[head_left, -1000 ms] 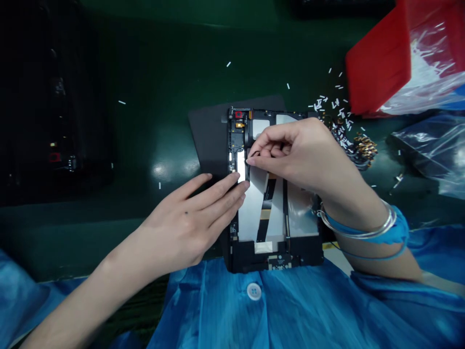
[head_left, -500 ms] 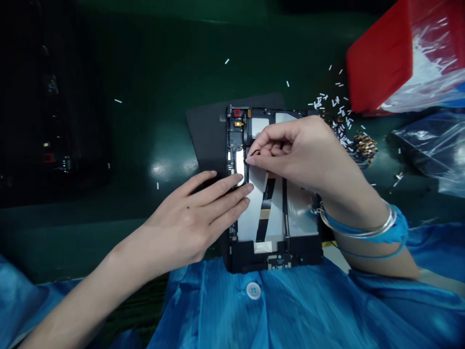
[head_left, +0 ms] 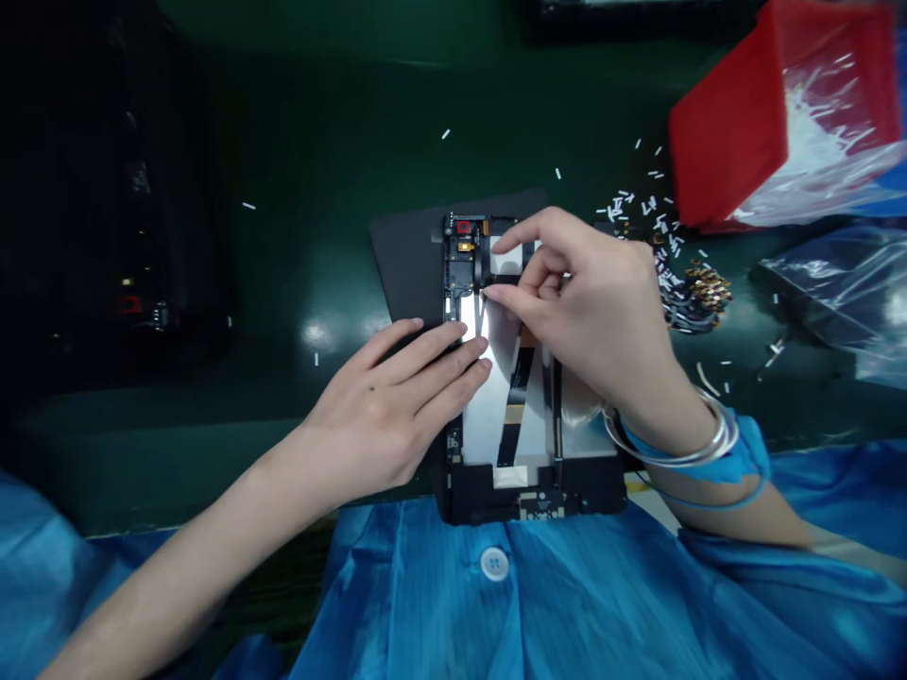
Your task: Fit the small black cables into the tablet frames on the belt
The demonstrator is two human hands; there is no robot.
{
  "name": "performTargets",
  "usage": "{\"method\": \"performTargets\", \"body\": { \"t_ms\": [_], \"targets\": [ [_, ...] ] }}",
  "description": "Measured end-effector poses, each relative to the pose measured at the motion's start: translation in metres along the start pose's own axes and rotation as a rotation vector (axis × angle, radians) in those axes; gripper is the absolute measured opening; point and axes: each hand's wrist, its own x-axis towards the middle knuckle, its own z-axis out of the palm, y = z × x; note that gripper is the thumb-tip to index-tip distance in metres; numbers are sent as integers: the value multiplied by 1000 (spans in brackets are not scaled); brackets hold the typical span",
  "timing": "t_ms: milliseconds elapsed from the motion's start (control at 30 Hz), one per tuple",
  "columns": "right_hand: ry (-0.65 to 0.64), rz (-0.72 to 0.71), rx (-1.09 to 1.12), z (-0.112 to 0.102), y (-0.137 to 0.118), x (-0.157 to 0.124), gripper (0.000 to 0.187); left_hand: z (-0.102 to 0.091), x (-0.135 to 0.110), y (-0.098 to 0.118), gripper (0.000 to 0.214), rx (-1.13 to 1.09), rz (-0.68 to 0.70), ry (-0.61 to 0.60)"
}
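An opened tablet (head_left: 503, 491) lies in front of me with its silver inner plates, small circuit boards and a black ribbon cable (head_left: 520, 378) exposed. My left hand (head_left: 397, 416) rests flat over its left edge, fingers stretched out and fingertips on the silver plate. Over the upper part is my right hand (head_left: 588, 293), its index finger and thumb apart. The thumb tip touches or hovers just above the tablet near the circuit board (head_left: 460, 274); which of these, I cannot tell. The other right fingers are curled, and nothing shows between them. A red-marked camera module (head_left: 463, 228) sits at the top left corner.
A dark flat sheet (head_left: 407, 250) lies partly under the tablet. Small white strips (head_left: 658, 203) and a heap of gold-ended parts (head_left: 705, 288) lie to the right. Beyond them are a red bin (head_left: 729, 123) and a plastic bag (head_left: 843, 293). Dark devices (head_left: 134, 246) stand at left.
My right index finger has lifted away from the thumb, opening the earlier pinch by a thin black wire. My left hand stays on the tablet. The view has shifted slightly.
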Motion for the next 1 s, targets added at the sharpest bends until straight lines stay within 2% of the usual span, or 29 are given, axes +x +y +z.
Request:
{"method": "performTargets", "body": {
  "t_ms": [67,167,267,367,433,500,600,700,867,933,1000],
  "targets": [
    [51,-3,-5,-2,1,-2,25,-2,2,0,35,-3,7,-5],
    [57,7,46,-6,6,-4,14,-6,1,1,36,-25,-5,-8],
    [-3,32,70,-8,11,-6,6,-8,-5,5,37,-26,-83,69],
    [-63,44,46,-8,11,-6,7,-5,-12,12,41,18,-183,157],
    [-72,49,26,-7,9,-3,11,0,-16,16,43,48,-201,169],
    [-76,55,20,-4,6,1,15,5,-18,20,40,70,-191,160],
    [-104,60,67,0,4,8,1,9,-20,22,36,83,-177,139],
    [-109,37,177,-2,2,5,10,8,-21,21,36,116,-153,105],
    [-9,-62,265,-16,-3,-13,4,5,-24,19,39,211,-109,40],
    [43,-80,207,-18,-2,-17,18,5,-27,20,40,195,-122,40],
    [36,-42,152,-17,2,-19,30,5,-30,20,39,156,-139,62]
  ]
}}
